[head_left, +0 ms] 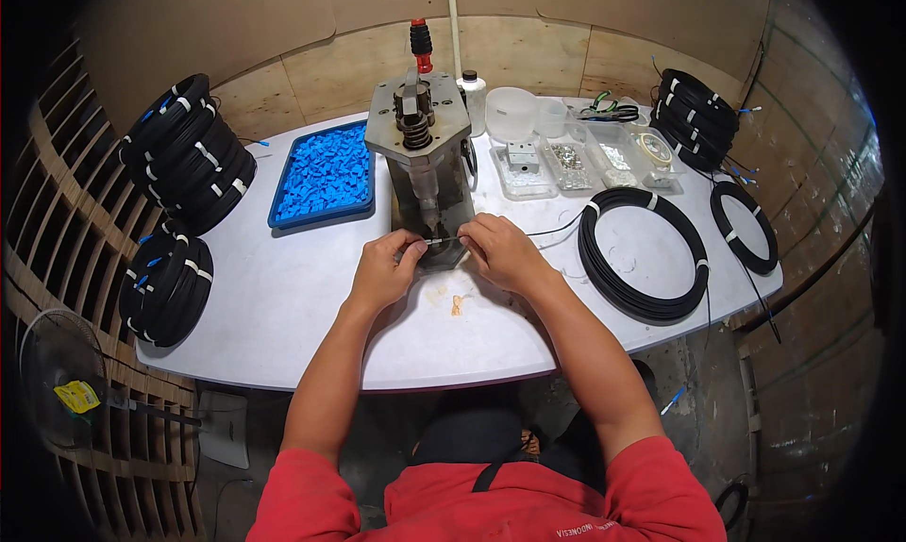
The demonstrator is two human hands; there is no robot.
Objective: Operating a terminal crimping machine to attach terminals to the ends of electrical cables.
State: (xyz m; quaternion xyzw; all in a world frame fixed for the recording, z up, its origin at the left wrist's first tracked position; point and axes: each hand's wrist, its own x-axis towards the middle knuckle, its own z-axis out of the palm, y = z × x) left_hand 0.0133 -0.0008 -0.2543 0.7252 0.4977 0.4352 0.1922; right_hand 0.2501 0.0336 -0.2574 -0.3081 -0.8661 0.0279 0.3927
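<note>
A grey metal bench press (418, 155) with a spring at its top stands upright before me. At its base my left hand (385, 266) pinches with thumb and forefinger at one end of a thin, pale piece (441, 242). What exactly its fingertips hold is too small to tell. On the other side my right hand (502, 251) is closed on a thin black cable (559, 231) at the end of that piece. The cable runs right to a large black coil (590, 264) tied with white bands. Both hands are close together, touching or nearly touching the press base.
A dark blue tray (276, 219) of small blue pieces lies left of the press. Stacked cable coils (189, 155) stand at far left, others (696, 117) at far right. Behind right are clear boxes (618, 157) of small parts, a white bottle (474, 103) and green-handled pliers (609, 108).
</note>
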